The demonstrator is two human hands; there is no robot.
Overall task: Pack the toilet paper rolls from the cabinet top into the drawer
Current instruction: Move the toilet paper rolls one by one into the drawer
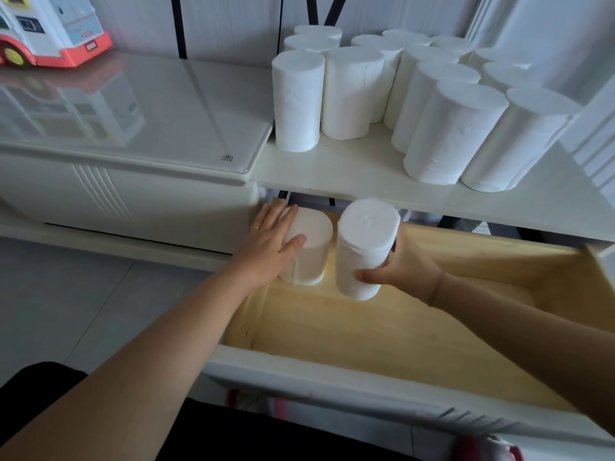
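Several white toilet paper rolls (366, 91) stand upright on the white cabinet top (349, 174). Below it the wooden drawer (382, 334) is pulled open. One roll (312, 251) stands upright in the drawer's back left corner, and my left hand (269, 244) lies flat against its top and left side, fingers spread. My right hand (402, 261) grips a second roll (364, 247) by its lower right side. That roll is slightly tilted, held just above the drawer floor, right beside the first one.
A glossy white unit (133, 111) adjoins the cabinet on the left, with a toy bus (50, 31) at its back. White panels (595, 134) rise at the right. The drawer's white front (366, 394) is close to my body. Grey floor tiles (66, 294) lie on the left.
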